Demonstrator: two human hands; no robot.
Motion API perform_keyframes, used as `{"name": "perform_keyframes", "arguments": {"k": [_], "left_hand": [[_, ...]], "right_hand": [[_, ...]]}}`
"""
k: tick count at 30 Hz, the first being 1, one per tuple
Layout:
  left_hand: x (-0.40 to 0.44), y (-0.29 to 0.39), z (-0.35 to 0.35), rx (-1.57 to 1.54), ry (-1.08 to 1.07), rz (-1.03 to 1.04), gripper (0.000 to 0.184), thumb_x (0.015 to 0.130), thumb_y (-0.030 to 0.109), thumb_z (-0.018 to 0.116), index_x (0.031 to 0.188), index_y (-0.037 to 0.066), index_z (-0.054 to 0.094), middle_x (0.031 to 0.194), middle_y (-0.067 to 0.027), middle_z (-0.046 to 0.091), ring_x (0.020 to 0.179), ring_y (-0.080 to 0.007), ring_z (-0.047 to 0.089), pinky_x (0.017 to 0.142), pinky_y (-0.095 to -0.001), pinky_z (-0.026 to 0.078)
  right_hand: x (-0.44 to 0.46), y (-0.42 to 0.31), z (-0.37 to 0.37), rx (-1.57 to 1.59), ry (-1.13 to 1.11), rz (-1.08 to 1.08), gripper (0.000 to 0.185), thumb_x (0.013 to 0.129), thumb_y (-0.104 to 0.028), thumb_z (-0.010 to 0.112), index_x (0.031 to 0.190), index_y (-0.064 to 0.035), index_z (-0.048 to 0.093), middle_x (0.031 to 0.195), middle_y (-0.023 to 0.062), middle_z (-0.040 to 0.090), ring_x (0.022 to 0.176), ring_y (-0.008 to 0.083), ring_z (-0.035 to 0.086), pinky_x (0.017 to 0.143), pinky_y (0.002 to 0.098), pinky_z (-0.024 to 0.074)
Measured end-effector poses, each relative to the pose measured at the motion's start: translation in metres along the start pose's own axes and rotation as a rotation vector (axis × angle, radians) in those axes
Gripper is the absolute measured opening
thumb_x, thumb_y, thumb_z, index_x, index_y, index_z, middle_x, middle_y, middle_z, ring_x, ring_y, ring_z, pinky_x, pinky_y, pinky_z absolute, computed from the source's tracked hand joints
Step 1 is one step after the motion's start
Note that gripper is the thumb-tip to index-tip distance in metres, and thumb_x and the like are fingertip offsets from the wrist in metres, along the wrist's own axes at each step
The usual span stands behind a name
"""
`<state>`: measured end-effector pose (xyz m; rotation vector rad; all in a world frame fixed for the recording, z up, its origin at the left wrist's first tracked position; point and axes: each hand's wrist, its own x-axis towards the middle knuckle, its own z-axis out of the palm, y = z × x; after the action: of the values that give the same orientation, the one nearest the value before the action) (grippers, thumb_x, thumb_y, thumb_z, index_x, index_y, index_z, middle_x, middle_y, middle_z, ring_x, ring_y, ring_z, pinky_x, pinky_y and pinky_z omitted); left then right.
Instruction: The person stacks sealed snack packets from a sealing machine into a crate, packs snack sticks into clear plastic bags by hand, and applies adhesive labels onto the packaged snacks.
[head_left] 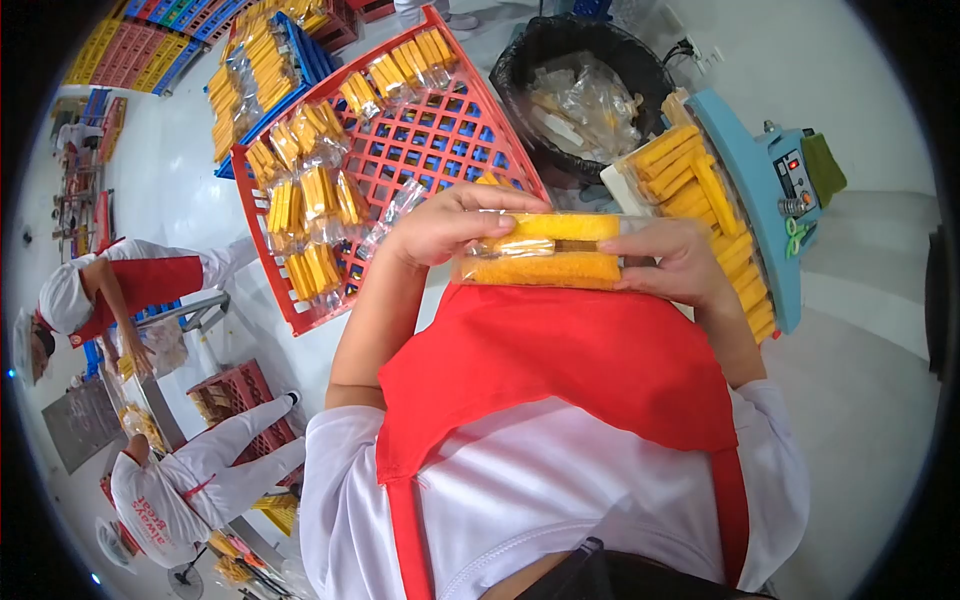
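Note:
A clear plastic pack of long yellow pieces (560,268) is held level in front of the red apron. My left hand (452,225) grips its left end, with the thumb on the front and fingers along the top edge. At the right end, my right hand (672,262) pinches the pack between thumb and fingers. Behind and left of the pack stands a red crate (420,150) with several similar packs along its sides. Unwrapped yellow sticks (700,190) lie on the right beside a light-blue sealing machine (765,190).
A black-lined bin (580,100) with plastic scraps stands behind my hands. Green-handled scissors (796,236) hang on the machine. A blue crate (300,50) with packs is at the upper left. Two people in white work at the left, near another red crate (245,400).

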<state>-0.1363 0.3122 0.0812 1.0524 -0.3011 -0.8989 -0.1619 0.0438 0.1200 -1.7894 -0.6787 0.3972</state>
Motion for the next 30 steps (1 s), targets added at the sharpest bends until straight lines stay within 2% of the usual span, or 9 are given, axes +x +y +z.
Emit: {"name": "perform_keyframes", "arguments": {"k": [4,7,9,12,15,19,24,27,30], "left_hand": [[-0.001,-0.006,-0.006,0.031,0.012,0.040,0.035,0.079,0.015,0.054,0.109,-0.003,0.052,0.104,-0.0118,0.055,0.092,-0.0154,0.053,0.081,-0.0254,0.041],[-0.002,-0.004,-0.007,-0.092,-0.036,0.083,0.037,0.078,0.015,0.054,0.109,-0.005,0.050,0.107,-0.0134,0.053,0.097,-0.0180,0.052,0.084,-0.0271,0.040],[-0.004,-0.004,-0.010,-0.147,-0.051,0.085,0.037,0.078,0.014,0.053,0.110,-0.005,0.049,0.110,-0.0143,0.051,0.100,-0.0191,0.050,0.086,-0.0281,0.038],[-0.007,-0.006,-0.014,-0.201,-0.076,0.109,0.038,0.078,0.013,0.053,0.110,-0.006,0.048,0.113,-0.0153,0.049,0.104,-0.0205,0.048,0.089,-0.0294,0.037],[-0.010,-0.007,-0.014,-0.216,-0.065,0.108,0.038,0.078,0.013,0.053,0.111,-0.006,0.048,0.115,-0.0155,0.048,0.106,-0.0209,0.047,0.090,-0.0299,0.036],[-0.009,-0.002,-0.011,-0.105,-0.023,0.068,0.038,0.079,0.013,0.052,0.111,-0.006,0.048,0.116,-0.0154,0.047,0.107,-0.0214,0.046,0.091,-0.0301,0.035],[-0.010,-0.002,-0.010,-0.074,-0.005,0.067,0.046,0.076,0.023,0.057,0.109,-0.009,0.049,0.117,-0.0194,0.045,0.108,-0.0266,0.045,0.091,-0.0330,0.035],[-0.009,-0.005,-0.006,-0.110,-0.004,0.053,0.046,0.076,0.024,0.056,0.109,-0.008,0.048,0.117,-0.0191,0.044,0.108,-0.0264,0.045,0.091,-0.0327,0.035],[-0.007,-0.008,-0.006,-0.102,-0.003,0.051,0.047,0.076,0.024,0.056,0.110,-0.008,0.048,0.117,-0.0187,0.045,0.107,-0.0262,0.046,0.090,-0.0328,0.036]], "right_hand": [[-0.001,0.007,-0.013,-0.046,-0.102,-0.026,0.031,0.066,-0.004,0.065,0.097,-0.0035,0.060,0.070,0.0059,0.060,0.064,0.0096,0.055,0.057,0.0214,0.0409],[-0.006,0.013,-0.020,0.258,-0.144,0.154,0.033,0.067,-0.003,0.063,0.100,-0.0024,0.059,0.079,0.0090,0.060,0.066,0.0121,0.057,0.060,0.0221,0.0430],[-0.009,0.002,-0.020,0.692,-0.035,0.274,0.035,0.068,-0.001,0.061,0.103,0.0011,0.055,0.093,0.0119,0.058,0.080,0.0167,0.058,0.071,0.0257,0.0444],[-0.012,0.005,-0.026,0.622,0.025,0.042,0.036,0.069,0.001,0.058,0.105,0.0046,0.052,0.106,0.0141,0.053,0.095,0.0212,0.053,0.084,0.0310,0.0405],[-0.021,0.015,-0.027,0.647,0.051,0.085,0.035,0.070,0.001,0.057,0.105,0.0055,0.051,0.107,0.0138,0.052,0.102,0.0207,0.049,0.089,0.0323,0.0364],[-0.015,0.010,-0.017,0.613,0.061,0.141,0.034,0.071,0.000,0.058,0.104,0.0042,0.052,0.108,0.0136,0.052,0.099,0.0195,0.051,0.086,0.0312,0.0387],[-0.018,0.014,-0.024,0.281,0.014,0.133,0.033,0.070,-0.003,0.060,0.103,0.0001,0.056,0.098,0.0069,0.058,0.078,0.0122,0.053,0.067,0.0258,0.0413],[-0.007,0.007,-0.020,0.068,-0.045,0.010,0.034,0.070,-0.004,0.061,0.103,-0.0004,0.056,0.090,0.0044,0.059,0.071,0.0107,0.052,0.062,0.0240,0.0393],[-0.007,0.013,-0.016,0.082,-0.046,0.083,0.032,0.069,-0.005,0.062,0.100,-0.0003,0.057,0.085,0.0058,0.059,0.070,0.0117,0.053,0.062,0.0234,0.0397]]}}
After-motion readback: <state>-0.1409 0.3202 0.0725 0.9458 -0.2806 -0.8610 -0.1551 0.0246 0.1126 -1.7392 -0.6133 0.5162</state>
